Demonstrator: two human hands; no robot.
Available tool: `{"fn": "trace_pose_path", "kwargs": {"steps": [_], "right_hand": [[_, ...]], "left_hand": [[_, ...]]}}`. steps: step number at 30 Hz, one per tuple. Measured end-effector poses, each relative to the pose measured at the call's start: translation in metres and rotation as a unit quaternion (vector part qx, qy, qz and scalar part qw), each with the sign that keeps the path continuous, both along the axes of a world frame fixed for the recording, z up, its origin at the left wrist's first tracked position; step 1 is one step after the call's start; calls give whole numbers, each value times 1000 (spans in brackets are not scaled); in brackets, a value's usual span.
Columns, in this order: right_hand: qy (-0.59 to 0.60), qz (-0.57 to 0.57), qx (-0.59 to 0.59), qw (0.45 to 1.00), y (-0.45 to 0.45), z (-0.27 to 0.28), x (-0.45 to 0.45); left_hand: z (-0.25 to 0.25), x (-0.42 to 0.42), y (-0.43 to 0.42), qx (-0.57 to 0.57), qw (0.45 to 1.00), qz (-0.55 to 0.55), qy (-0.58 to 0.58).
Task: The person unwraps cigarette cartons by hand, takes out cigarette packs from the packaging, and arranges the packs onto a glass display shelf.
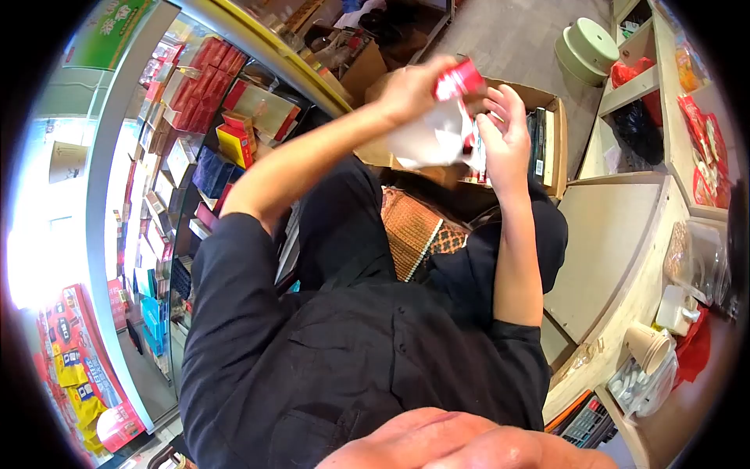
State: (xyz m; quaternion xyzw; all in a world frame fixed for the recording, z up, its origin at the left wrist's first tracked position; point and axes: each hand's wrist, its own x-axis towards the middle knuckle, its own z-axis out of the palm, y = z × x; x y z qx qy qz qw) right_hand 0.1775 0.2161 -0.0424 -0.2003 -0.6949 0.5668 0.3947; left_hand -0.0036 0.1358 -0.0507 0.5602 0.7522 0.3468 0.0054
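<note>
A small red pack (461,79) over a brown cardboard box (558,148).
The left hand (418,87) grips it with bent fingers. The white thing (426,139) below is blurry. Can't tell if the right hand's (508,144) fingers hold anything.

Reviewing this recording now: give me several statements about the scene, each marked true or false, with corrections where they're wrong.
1. The left hand holds a red item. True.
2. The right hand is out of view. False: the right hand is visible near the white item.
3. A cardboard box stands beyond the knees. True.
4. The stool is red. False: the stool is pale green.
5. The person's sleeves are black. True.
</note>
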Motion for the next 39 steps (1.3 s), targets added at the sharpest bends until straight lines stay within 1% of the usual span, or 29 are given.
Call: {"fn": "trace_pose_path", "kwargs": {"steps": [1, 2, 3, 4, 5, 6, 7, 8, 9, 10, 11, 12, 13, 14, 15, 16, 17, 18, 19, 20, 21, 24, 25, 26, 28, 33, 37, 39], "right_hand": [[-2, 0, -1, 1000, 1, 0, 3], [-12, 16, -19, 1000, 1, -2, 6], [-21, 33, -37, 999, 2, -2, 10], [-35, 66, -73, 995, -3, 6, 13], [-79, 81, -51, 992, -4, 7, 17], [-84, 96, -6, 992, -7, 12, 19], [-89, 111, 40, 989, -8, 18, 21], [-103, 131, 68, 984, -9, 25, 23], [-117, 151, 97, 977, -9, 30, 26], [-107, 148, 142, 973, -9, 32, 28], [-147, 187, 138, 962, -7, 34, 32], [-134, 195, 151, 960, -7, 29, 35], [-107, 203, 169, 959, -4, 34, 36], [-126, 234, 143, 953, 2, 38, 39], [-146, 264, 116, 946, 7, 40, 41], [-158, 274, 104, 943, 12, 39, 43], [-170, 284, 92, 939, 16, 36, 44], [-178, 291, 97, 935, 21, 32, 44], [-176, 288, 83, 938, 24, 29, 43], [-187, 304, 62, 932, 29, 26, 42], [-198, 320, 41, 926, 33, 23, 40], [-223, 336, -18, 915, 42, 12, 32], [-233, 338, -33, 911, 43, 8, 29], [-239, 339, -43, 909, 44, 3, 24], [-241, 333, -60, 910, 44, 0, 18], [-270, 336, -64, 900, 44, 0, 12], [-259, 321, -17, 911, 33, 2, 17], [-281, 345, 17, 896, 29, 7, 18]], "left_hand": [[4, -26, 8, 61, 997, 21, 38], [10, -54, 14, 71, 995, 42, 65], [22, -77, 17, 37, 989, 76, 122], [27, -100, 21, 46, 985, 74, 147], [40, -123, 32, 3, 999, 48, -15], [43, -125, 38, 84, 957, 76, 265], [53, -132, 43, 10, 993, 90, -77], [50, -142, 46, 10, 993, 90, -78], [45, -154, 49, -21, 992, 118, -41], [39, -166, 54, -52, 988, 145, -5], [31, -177, 59, -85, 981, 171, 29], [26, -187, 68, -115, 956, 265, -57], [8, -207, 72, -118, 955, 264, -61], [-20, -238, 69, -117, 962, 239, 65], [-51, -267, 65, -116, 953, 209, 187], [-84, -292, 58, -121, 953, 208, 183], [-120, -316, 50, -179, 897, 285, 287], [-154, -334, 43, -234, 819, 355, 385], [-184, -343, 37, -242, 819, 353, 382], [-216, -350, 28, -281, 825, 404, 277], [-248, -357, 19, -318, 811, 457, 179], [-420, -474, -45, -426, 801, 348, 236], [-397, -472, -47, -439, 806, 355, 180], [-369, -459, -39, -425, 811, 377, 141], [-343, -441, -30, -400, 812, 411, 110], [-337, -405, -12, -346, 823, 444, 72], [-313, -367, 11, -297, 836, 459, 60], [-295, -347, 19, -271, 843, 462, 55]]}}
